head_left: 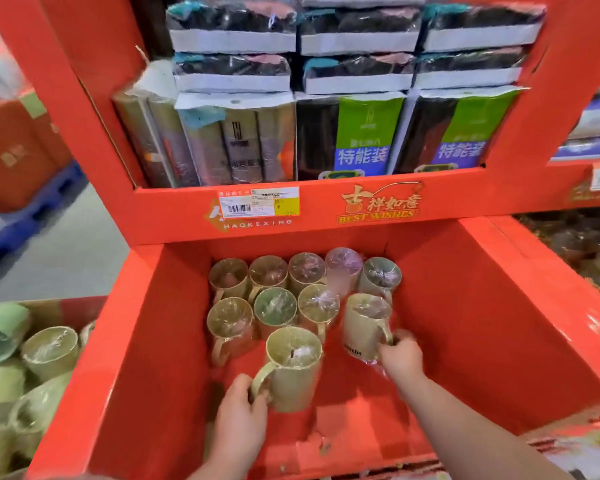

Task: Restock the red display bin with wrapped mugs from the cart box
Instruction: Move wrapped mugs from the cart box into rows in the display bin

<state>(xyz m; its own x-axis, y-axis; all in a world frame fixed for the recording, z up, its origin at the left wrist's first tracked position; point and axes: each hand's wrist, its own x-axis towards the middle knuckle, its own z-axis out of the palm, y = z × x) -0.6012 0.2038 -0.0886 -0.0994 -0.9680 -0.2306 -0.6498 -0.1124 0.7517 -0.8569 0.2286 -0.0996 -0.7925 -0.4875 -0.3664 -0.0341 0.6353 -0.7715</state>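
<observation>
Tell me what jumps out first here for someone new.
The red display bin fills the centre, wrapped mugs standing at its back. In front, the left hand holds a beige mug by its handle; the right hand holds a second mug likewise. More mugs fill the cart box at lower left.

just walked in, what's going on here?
A person is loading wrapped mugs into the red display bin. The left hand grips a beige mug by its handle, upright, near the front. The right hand holds a second mug by its handle, slightly tilted. Eight standing mugs sit in two rows at the back. The cart box at left holds more.
</observation>
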